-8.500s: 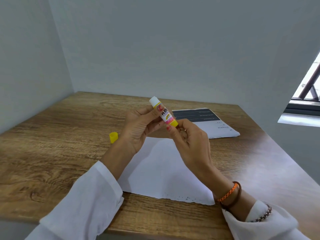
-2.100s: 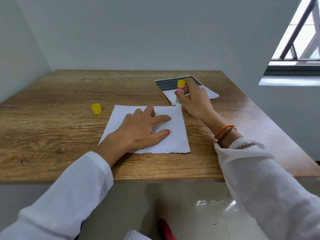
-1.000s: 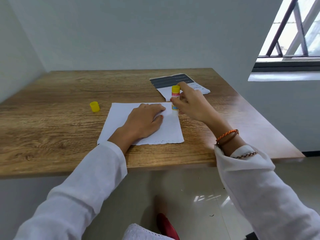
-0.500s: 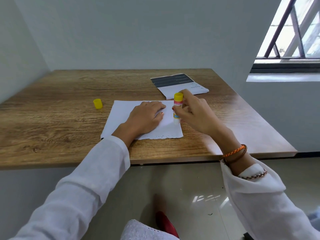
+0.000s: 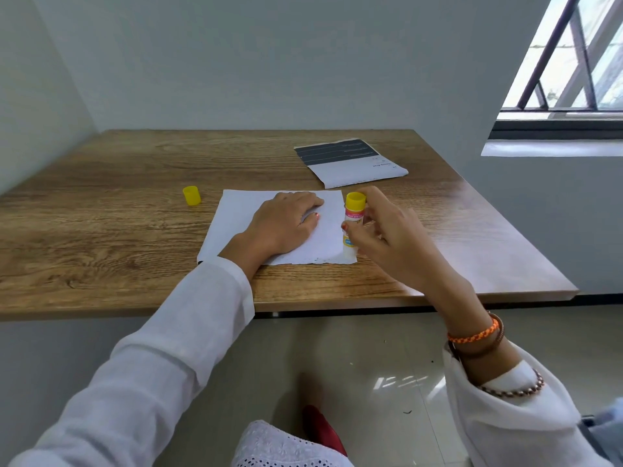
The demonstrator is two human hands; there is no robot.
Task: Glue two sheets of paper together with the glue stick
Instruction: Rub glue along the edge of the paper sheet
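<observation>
The left hand (image 5: pixel 281 224) lies flat on the white sheet (image 5: pixel 232 227), palm down, fingers together & stretched toward the far edge, pinning the paper to the wooden table (image 5: pixel 101 230). The right hand (image 5: pixel 387 237) grips the glue stick (image 5: pixel 352 227) near the sheet's right edge: thumb on the near side, other fingers curled round the far side, clamped on the tube's mid section. The stick stands upright, yellow end on top, white end down on the paper at approx. the near right corner. Whether glue is actually touching the paper can't be told from here.

The yellow cap (image 5: pixel 191 195) sits on the table left of the sheet, apart from it, standing on its own. A second sheet (image 5: pixel 350 161), w/ a dark printed block across its far half, lies further back on the right, well clear of both hands. Orange & brown bands (image 5: pixel 477 333) circle the right wrist; white sleeves cover both forearms.
</observation>
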